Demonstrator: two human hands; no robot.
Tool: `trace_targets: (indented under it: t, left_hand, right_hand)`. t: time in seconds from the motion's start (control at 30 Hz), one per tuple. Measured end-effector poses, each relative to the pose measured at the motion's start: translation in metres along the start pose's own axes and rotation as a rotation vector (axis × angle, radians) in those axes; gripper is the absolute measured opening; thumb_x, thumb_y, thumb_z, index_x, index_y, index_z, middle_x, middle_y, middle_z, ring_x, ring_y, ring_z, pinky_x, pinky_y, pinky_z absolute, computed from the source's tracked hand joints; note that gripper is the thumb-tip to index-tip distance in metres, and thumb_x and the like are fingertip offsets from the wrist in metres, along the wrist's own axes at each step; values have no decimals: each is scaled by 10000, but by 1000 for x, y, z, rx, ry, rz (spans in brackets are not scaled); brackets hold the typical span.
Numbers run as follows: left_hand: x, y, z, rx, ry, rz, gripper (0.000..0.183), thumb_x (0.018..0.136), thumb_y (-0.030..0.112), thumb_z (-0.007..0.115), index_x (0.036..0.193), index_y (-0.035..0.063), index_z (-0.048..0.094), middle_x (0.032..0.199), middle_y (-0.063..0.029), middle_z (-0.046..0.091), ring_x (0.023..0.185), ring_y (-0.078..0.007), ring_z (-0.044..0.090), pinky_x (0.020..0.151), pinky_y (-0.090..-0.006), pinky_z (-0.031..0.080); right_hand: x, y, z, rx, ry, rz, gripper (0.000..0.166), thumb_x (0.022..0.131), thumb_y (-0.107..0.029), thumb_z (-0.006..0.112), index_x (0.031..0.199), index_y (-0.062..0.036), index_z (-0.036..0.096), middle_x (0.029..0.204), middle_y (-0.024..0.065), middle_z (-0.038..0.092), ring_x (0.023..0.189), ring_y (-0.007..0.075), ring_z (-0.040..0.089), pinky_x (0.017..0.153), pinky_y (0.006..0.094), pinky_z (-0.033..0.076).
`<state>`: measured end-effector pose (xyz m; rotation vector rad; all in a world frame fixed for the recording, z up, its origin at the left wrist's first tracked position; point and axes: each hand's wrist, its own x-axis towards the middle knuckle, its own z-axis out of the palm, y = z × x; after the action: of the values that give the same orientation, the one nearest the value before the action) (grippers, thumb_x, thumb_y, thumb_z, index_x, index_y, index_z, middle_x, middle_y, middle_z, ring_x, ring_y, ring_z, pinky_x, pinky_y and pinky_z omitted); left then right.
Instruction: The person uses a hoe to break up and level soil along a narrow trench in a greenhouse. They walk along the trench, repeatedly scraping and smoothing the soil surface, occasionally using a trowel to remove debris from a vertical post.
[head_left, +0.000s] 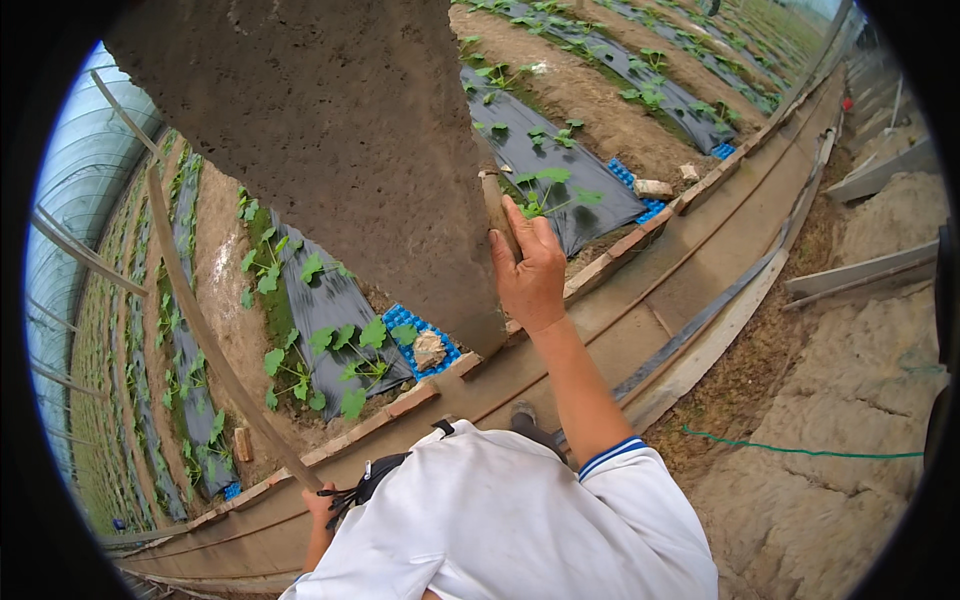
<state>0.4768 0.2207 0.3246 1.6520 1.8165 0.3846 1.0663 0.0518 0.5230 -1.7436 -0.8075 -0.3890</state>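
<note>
My right hand (527, 270) is closed around a short rounded handle or stick (495, 210), beside the right edge of a large, rough brown slab-like thing (337, 150). That brown thing is close to the camera; what it is, and whether the handle is joined to it, I cannot tell. At the lower left, my left hand (321, 506) is closed on the lower end of a long wooden pole (199, 322), which slants up to the left. The pole's end and some fingers are partly hidden by black cords and a black bag (382, 474) at my waist.
Young leafy plants (375, 334) grow through black plastic mulch (322, 300) in rows. Blue egg-type trays (442, 341) lie at row ends, some under stones. A brick edging (412, 397) borders the walkway (637, 330). Boards (862, 270) and green string (810, 451) are at right.
</note>
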Motion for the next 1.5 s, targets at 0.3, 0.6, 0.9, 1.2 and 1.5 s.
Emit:
trace_targets:
  t: [0.3,0.6,0.9,1.2,1.5]
  left_hand:
    - [-3,16,-6,31,-28,8,232,733,89,675,651,31,466,564,-19,500,496,-142,499,465,-338,390]
    - [61,-46,10,-645,-316,12,322,858,251,630,713,78,400,550,30,323,432,-155,333,442,-363,313]
    - [50,67,107,74,-567,410,290,836,229,637,725,78,415,574,21,348,463,-159,355,467,-365,331]
    - [68,121,208,162,-1221,679,261,814,206,644,738,78,429,597,12,374,494,-163,377,493,-367,348]
    - [20,124,226,307,-1589,874,235,792,183,650,750,79,444,621,3,399,524,-167,399,518,-368,366]
  right_hand:
    - [-68,-4,-27,-200,-40,-108,534,777,-86,754,1272,34,594,908,131,526,827,308,521,746,401,466]
    - [-57,1,-22,123,-5,247,379,921,-224,664,1170,59,618,892,122,553,757,266,605,673,366,494]
    - [-120,19,-64,875,32,652,361,971,-341,645,1072,5,638,816,-22,548,642,62,515,551,243,488]
    - [-342,-72,-118,199,404,1161,310,907,-263,663,993,21,574,732,78,606,689,193,628,639,346,526]
    - [-498,-211,-157,-737,928,1261,381,899,-299,655,1106,19,621,822,253,667,796,393,672,693,458,513]
